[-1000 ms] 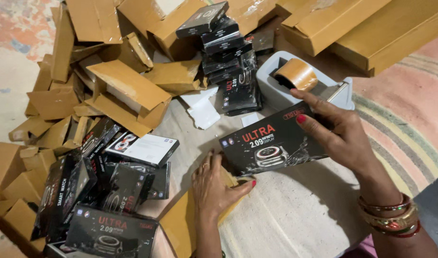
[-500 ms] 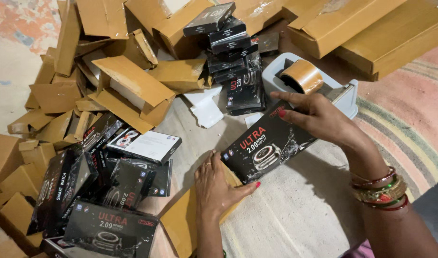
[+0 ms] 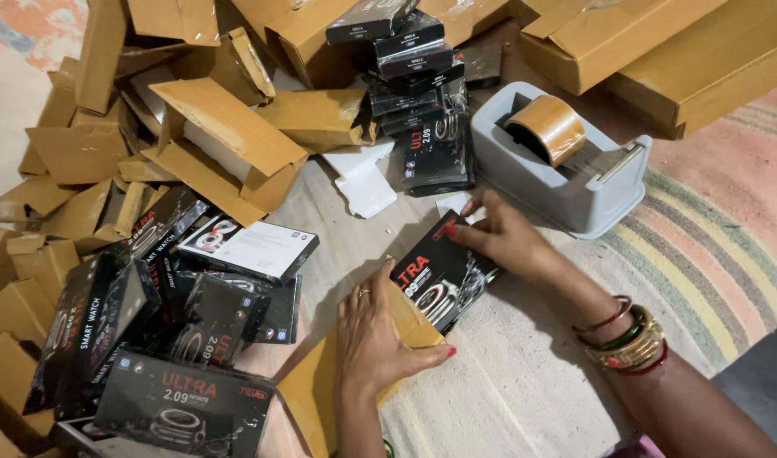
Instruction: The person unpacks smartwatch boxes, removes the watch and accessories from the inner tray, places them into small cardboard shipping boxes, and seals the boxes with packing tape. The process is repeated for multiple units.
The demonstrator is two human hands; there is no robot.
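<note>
Floor work, on a pale cloth over a striped mat (image 3: 727,220). My left hand (image 3: 375,335) lies flat, fingers spread, pressing down a flat brown cardboard carton (image 3: 320,394). My right hand (image 3: 503,242) pinches the far end of a black product box (image 3: 439,276), tilted, its near end touching the carton's mouth. Step in hand, as I judge it: sliding the box into the carton. Next move calls for squaring the box to the opening while the left hand steadies. Grey tape dispenser (image 3: 566,165) sits just beyond the right hand. More black boxes are heaped at the cloth's left edge (image 3: 176,322), with a stack (image 3: 414,76) beyond and empty cartons (image 3: 227,140) around.
</note>
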